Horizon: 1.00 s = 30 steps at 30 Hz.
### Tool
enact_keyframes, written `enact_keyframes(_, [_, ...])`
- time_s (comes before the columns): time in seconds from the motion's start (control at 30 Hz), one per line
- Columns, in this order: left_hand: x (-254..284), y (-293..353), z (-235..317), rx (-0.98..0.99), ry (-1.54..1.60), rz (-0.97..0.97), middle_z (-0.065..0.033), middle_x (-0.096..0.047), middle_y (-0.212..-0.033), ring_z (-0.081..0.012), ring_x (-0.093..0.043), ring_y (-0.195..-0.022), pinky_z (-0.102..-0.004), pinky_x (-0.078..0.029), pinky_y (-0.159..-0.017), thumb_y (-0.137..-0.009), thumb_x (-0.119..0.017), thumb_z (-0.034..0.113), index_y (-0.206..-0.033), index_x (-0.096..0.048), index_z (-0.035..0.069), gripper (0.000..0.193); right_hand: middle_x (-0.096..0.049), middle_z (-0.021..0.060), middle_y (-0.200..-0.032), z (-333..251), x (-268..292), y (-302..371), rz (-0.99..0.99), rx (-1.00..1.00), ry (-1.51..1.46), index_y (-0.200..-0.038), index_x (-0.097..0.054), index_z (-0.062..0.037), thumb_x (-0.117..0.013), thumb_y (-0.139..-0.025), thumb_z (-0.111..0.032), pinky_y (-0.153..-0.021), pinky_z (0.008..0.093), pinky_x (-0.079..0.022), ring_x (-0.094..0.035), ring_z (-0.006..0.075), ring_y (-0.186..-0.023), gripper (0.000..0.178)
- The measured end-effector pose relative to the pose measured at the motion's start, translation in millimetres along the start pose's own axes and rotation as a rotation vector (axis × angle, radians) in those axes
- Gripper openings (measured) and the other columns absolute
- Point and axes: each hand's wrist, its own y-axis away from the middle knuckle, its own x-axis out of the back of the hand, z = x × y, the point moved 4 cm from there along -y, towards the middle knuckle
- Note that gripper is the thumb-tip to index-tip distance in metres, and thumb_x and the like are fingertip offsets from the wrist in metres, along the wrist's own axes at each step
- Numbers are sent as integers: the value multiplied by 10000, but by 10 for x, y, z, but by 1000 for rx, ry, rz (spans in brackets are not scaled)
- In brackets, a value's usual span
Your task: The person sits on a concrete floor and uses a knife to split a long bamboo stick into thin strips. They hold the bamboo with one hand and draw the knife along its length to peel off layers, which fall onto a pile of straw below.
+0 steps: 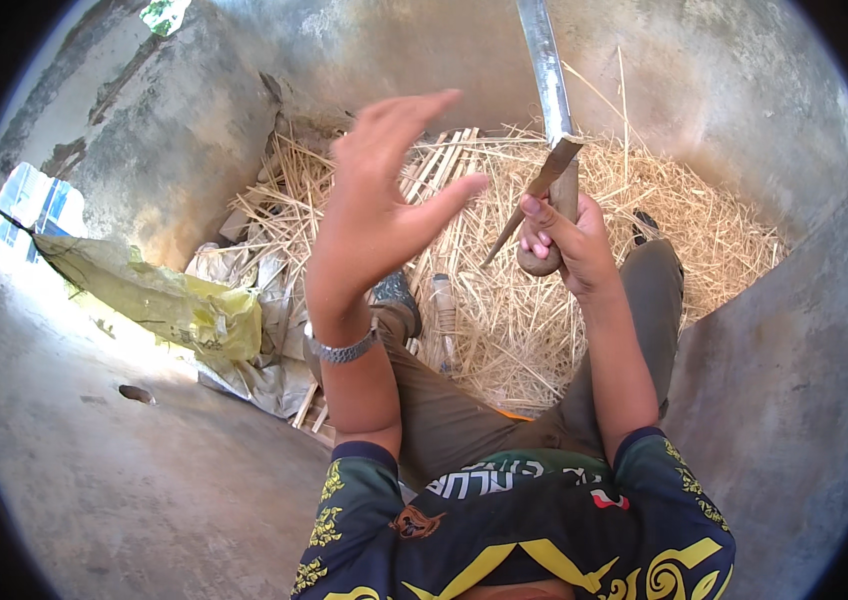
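My right hand (569, 235) is closed around the wooden handle of a machete (548, 80). Its long metal blade points up and away from me, and the rounded handle end shows below my fingers. Pinned under my thumb, against the handle, is a short brown tapered piece (556, 168) that looks like wood or bamboo; its thin tip slants down to the left. My left hand (374, 190), with a metal watch band at the wrist, is raised left of the machete. Its fingers and thumb are spread apart, and nothing is in it.
Pale shavings and straw-like strips (694, 235) cover the floor around my feet. Longer split strips (434, 165) lie behind my left hand. A yellowish sack (224, 315) sits at the left. Concrete walls (774, 90) surround me closely. Between my legs stands a short cylindrical object (444, 305).
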Motion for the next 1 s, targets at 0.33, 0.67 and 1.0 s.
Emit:
enact_keyframes(0.33, [-254,-45,124,54,460,-82,-83,-745,-888,-150,-697,-814,-282,-526,-755,-865,-748,99,-984,-736,9,150,-538,-8,-662,63,-54,40,-61,-43,31,-973,-540,-53,-782,-902,-206,-512,224,-415,-520,78,-524,295])
enact_keyframes(0.67, [-410,24,-116,193,828,-260,-82,-714,-1005,-140,-666,-945,-269,-523,-826,-914,-713,63,-1022,-699,-22,139,-540,-11,-647,86,-104,57,-87,-42,29,-957,-562,-46,-760,-916,-163,-481,214,-404,-516,67,-515,234])
enact_keyframes(1.0, [-423,6,-176,84,866,-276,-77,-673,-934,-138,-614,-886,-286,-491,-783,-900,-716,17,-991,-689,-35,108,-551,-4,-616,57,-127,79,-113,-63,69,-962,-586,-27,-758,-918,-167,-465,219,-398,-512,67,-488,226])
